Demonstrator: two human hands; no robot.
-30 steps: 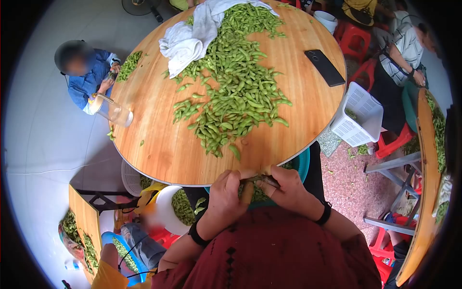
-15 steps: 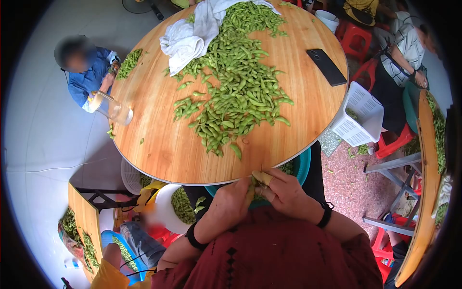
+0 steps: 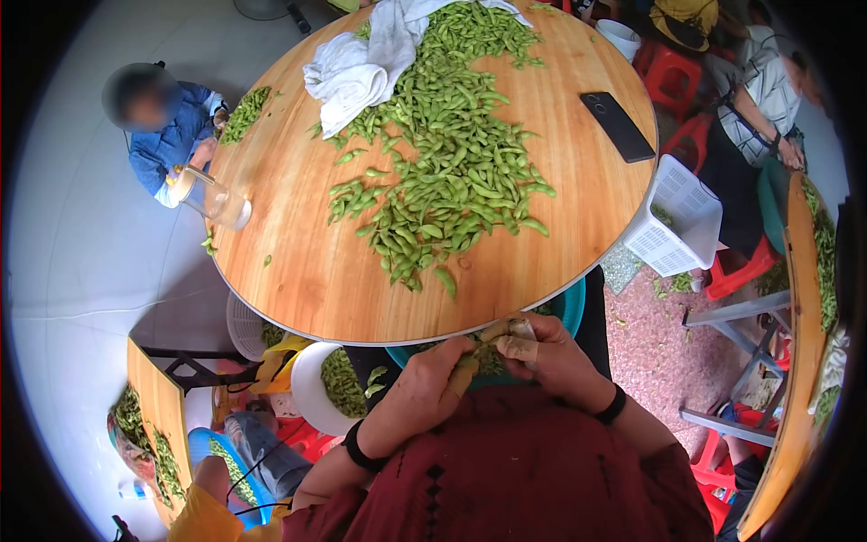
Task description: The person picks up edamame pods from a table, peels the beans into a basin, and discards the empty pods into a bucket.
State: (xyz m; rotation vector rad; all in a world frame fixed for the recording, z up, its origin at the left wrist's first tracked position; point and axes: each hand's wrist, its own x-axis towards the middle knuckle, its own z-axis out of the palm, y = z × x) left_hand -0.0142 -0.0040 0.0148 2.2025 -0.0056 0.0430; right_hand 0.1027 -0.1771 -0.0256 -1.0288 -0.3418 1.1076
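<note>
My left hand (image 3: 433, 384) and my right hand (image 3: 553, 359) meet just off the table's near edge, fingers closed. Between their fingertips is a green edamame pod (image 3: 481, 348), mostly covered by the fingers. Pale covers wrap some of my fingertips. Under the hands, a teal basin (image 3: 571, 312) holds green pods or beans, partly hidden by the table. On the round wooden table (image 3: 298, 271) a long heap of edamame pods (image 3: 461, 172) stretches away from me, with one loose pod (image 3: 445, 282) nearest my hands.
A white cloth (image 3: 348, 77), a black phone (image 3: 619, 126) and a clear jug (image 3: 217, 200) are on the table. A person in blue (image 3: 172, 135) sits at the left beside a small pod pile. A white basket (image 3: 673, 217) stands right; a white bucket (image 3: 312, 379) stands lower left.
My hands have drawn slightly apart at the fingertips, and the right hand has turned, showing its pale-covered thumb. The view has shifted slightly. The person in blue has moved their hands.
</note>
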